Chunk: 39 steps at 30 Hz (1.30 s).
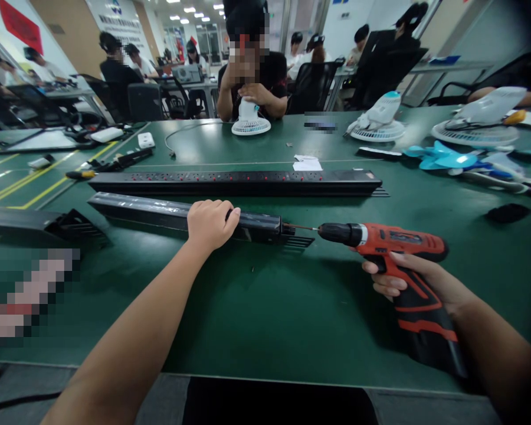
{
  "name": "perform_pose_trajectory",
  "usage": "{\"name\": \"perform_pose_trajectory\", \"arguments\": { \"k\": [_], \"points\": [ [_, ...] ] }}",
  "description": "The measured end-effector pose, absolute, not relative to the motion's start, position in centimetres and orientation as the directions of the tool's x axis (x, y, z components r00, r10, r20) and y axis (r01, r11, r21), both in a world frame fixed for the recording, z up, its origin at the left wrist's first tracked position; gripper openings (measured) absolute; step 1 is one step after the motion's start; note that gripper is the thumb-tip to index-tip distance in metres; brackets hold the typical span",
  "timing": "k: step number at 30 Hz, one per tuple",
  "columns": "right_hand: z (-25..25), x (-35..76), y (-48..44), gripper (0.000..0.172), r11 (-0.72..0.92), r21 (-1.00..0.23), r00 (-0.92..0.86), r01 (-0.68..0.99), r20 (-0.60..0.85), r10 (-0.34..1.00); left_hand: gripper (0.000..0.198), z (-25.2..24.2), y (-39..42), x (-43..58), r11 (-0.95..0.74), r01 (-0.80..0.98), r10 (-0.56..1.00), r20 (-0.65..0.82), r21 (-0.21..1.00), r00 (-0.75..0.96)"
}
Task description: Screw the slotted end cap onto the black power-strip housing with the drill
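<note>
My left hand (212, 224) is closed over the top of a long black bar (137, 208) lying on the green table (292, 330). In my right hand (425, 277) is a red and black cordless drill (402, 239), pointing left. Its long thin bit (303, 228) reaches to the bar's right end, where slotted prongs stick out; whether the tip touches a screw cannot be seen. Behind, parallel to the table's far side, lies a black power strip (248, 180) with a row of sockets and red dots.
Another dark bar (17, 224) lies at the left. White fan parts (376, 121) and blue blades (442, 156) are at the back right. A screwdriver (80, 175) lies behind the bar. Across the table a person (277, 74) handles a fan (251, 125).
</note>
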State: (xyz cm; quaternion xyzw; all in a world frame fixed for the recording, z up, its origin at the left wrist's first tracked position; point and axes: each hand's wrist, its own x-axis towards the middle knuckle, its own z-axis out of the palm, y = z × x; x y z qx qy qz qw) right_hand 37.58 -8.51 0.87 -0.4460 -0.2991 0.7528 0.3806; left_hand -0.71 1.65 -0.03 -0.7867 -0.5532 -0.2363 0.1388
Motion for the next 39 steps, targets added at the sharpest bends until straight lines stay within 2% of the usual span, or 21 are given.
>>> {"name": "perform_pose_trajectory", "arguments": {
  "k": [7,39],
  "points": [
    [0.56,37.74,-8.47,0.027,-0.505,-0.806,-0.292,-0.309,-0.425,0.857,0.049,0.13,1.55,-0.62,-0.352,0.933,0.817,0.509,0.071,0.270],
    [0.79,37.56,-8.58,0.030,-0.518,-0.795,-0.292,-0.316,-0.438,0.850,0.050,0.28,1.50,-0.59,-0.345,0.938,0.822,0.494,0.037,0.283]
  ]
}}
